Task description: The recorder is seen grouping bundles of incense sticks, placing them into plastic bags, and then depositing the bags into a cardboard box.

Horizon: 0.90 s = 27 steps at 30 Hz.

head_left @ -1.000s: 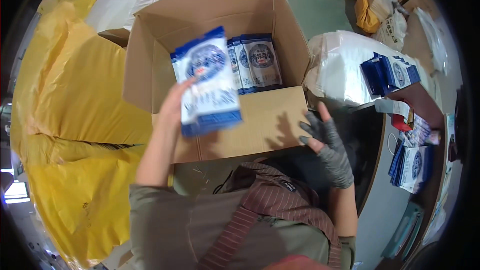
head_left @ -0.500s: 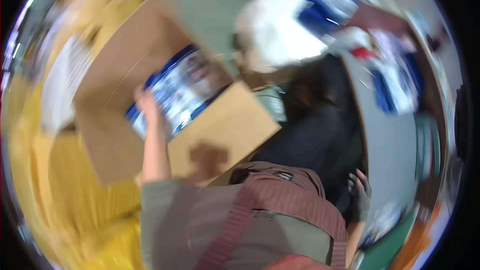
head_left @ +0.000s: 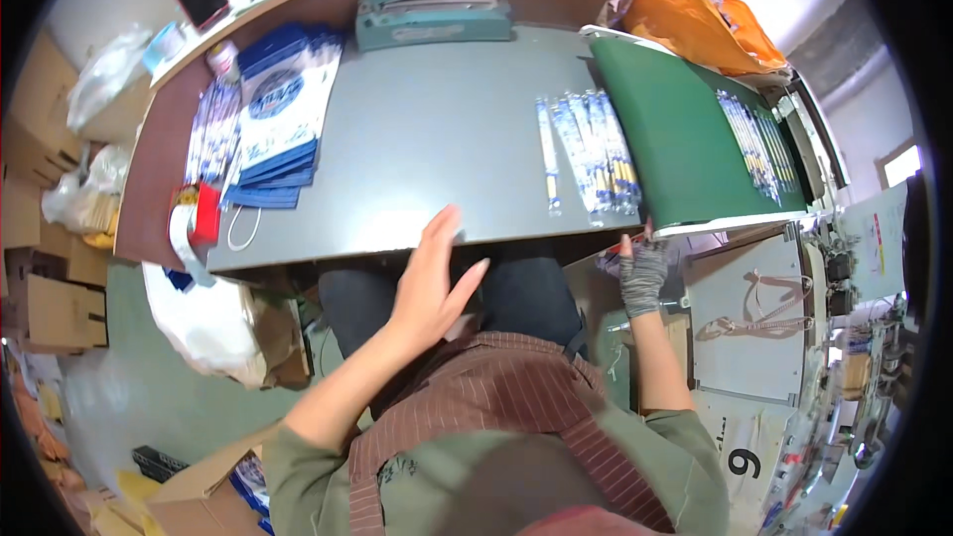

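Observation:
My left hand (head_left: 429, 283) is bare and empty, thumb and fingers apart, just in front of the near edge of the grey tabletop (head_left: 417, 159). My right hand (head_left: 643, 276), in a grey striped fingerless glove, is beside the near corner of a green belt-like surface (head_left: 660, 139). Its thumb and a fingertip stand apart, with nothing seen between them. Beyond it lies a row of slim clear packets (head_left: 599, 154) with blue and yellow sticks inside, and one single packet (head_left: 549, 157) to their left. More slim packets (head_left: 749, 149) lie on the green surface.
Blue-and-white printed bags (head_left: 278, 109) are stacked at the table's left, by a red tape dispenser (head_left: 204, 213). A teal long-arm stapler (head_left: 434, 20) stands at the back. Orange plastic bags (head_left: 705, 15) lie behind the green surface. A cardboard box (head_left: 204, 491) is at lower left.
I have turned from the cardboard box to the table. My left hand has let go of the blue-and-white bags in the box and come over my lap; my right hand is now beside the green surface.

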### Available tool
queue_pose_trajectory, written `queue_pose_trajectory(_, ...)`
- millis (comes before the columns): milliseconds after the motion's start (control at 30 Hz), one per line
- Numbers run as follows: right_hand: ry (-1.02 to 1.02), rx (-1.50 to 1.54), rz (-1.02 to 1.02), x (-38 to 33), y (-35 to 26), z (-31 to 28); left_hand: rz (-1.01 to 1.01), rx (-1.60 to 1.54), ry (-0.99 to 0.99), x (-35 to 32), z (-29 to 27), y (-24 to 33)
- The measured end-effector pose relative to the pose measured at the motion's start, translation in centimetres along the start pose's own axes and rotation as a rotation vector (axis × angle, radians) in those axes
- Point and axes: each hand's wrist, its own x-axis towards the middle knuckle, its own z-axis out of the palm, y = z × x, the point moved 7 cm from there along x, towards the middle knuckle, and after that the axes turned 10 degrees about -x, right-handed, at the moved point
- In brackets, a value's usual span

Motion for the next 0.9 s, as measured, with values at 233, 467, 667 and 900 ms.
queue_pose_trajectory(233, -0.486, 0.699, 0.208, 6.8, -3.1, 7.0, -0.046, 0.212, -0.078, 19.6, 17.3, -5.4)
queue_pose_trajectory(467, -0.292, 0.593, -0.278, 9.4, -14.0, -1.0, 0.005, -0.009, -0.062, 21.4, 15.1, -9.8)
queue_pose_trajectory(667, -0.668, 1.235, -0.183, 8.1, -19.5, 1.6, -0.123, 0.323, -0.089, 15.5, 1.6, -11.0)
queue_pose_trajectory(900, -0.575, 1.587, 0.512, 12.7, -21.7, 9.2, -0.524, -0.28, 0.271, 13.9, -3.2, -10.2)
